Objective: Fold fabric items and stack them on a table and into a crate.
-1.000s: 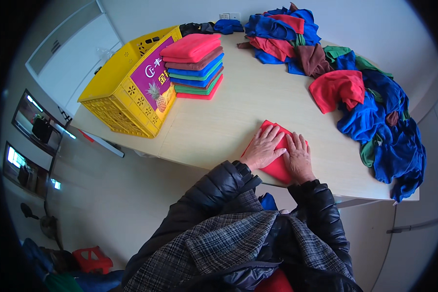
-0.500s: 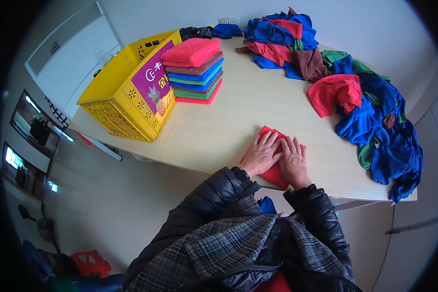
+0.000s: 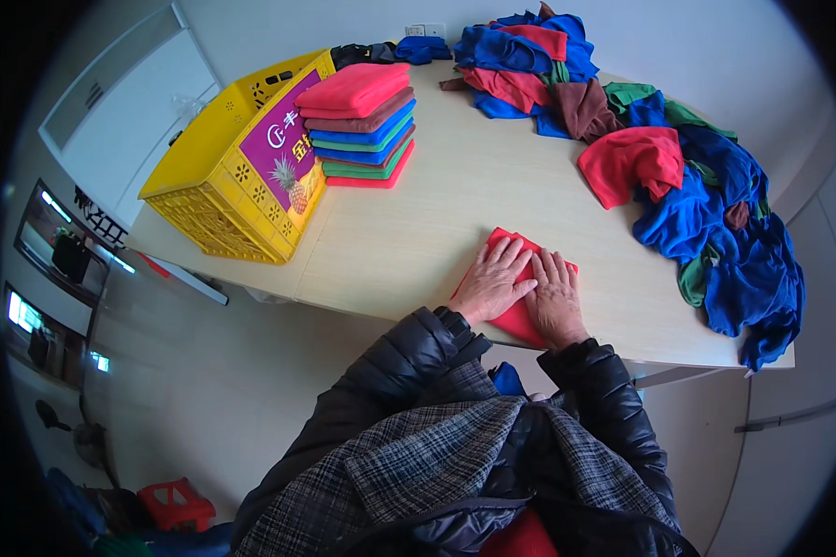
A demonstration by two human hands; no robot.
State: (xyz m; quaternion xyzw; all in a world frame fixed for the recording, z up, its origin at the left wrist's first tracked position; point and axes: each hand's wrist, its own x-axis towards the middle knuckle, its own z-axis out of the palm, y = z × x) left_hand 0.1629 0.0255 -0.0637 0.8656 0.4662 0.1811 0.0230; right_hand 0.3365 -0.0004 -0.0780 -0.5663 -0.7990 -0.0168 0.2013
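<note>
A folded red cloth [image 3: 520, 320] lies flat at the near edge of the pale wooden table [image 3: 381, 251]. My left hand [image 3: 494, 280] rests palm down on its left part, fingers stretched out. On its right part lies my right hand [image 3: 555, 299], also flat with the fingers extended. The two thumbs come close together in the middle, and the hands cover much of the cloth. Farther back on the left stands a neat stack of folded cloths [image 3: 362, 125] in red, brown, blue and green.
Beside the stack sits a yellow plastic crate [image 3: 223, 176] with a purple panel. Loose blue, red, green and brown cloths [image 3: 706, 213] heap along the right and far right side. Dark and blue fabric [image 3: 423, 50] lies at the back. A red stool [image 3: 176, 504] is on the floor.
The whole view has shifted slightly, so everything sits a little higher and more to the left. Both hands stay flat on the red cloth.
</note>
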